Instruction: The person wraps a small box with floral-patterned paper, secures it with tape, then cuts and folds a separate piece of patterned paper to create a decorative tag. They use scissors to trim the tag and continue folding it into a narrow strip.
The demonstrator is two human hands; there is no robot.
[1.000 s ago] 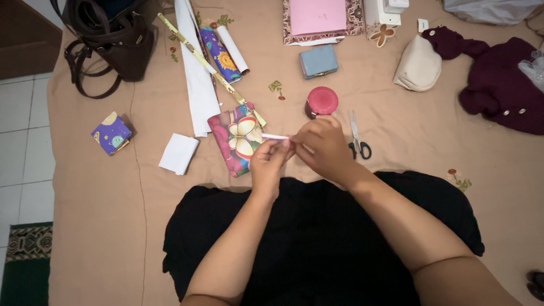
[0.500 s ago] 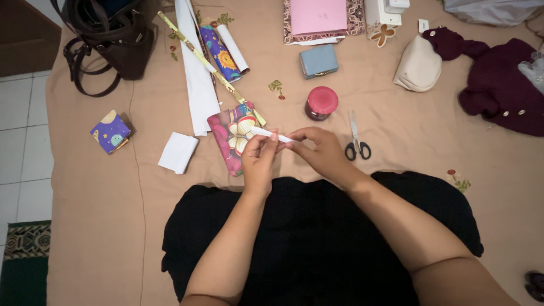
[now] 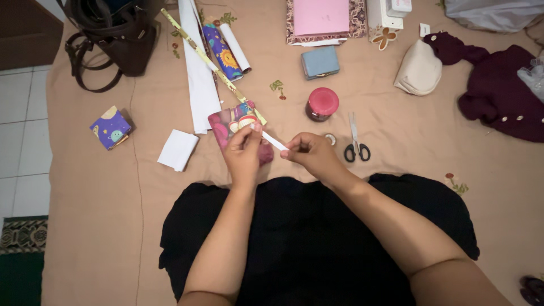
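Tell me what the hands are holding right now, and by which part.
A thin white strip, probably tape or paper, stretched between both hands: the left hand pinches its upper end, the right hand pinches its lower end at the fingertips.

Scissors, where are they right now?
In the head view the scissors lie on the tan cloth just right of the right hand, below the red-lidded jar, with a small tape roll at their left.

I note soft, even indoor light, faint shadows under both hands (image 3: pixel 243 156), no glare, slight wide-angle bending at edges, focus fairly sharp.
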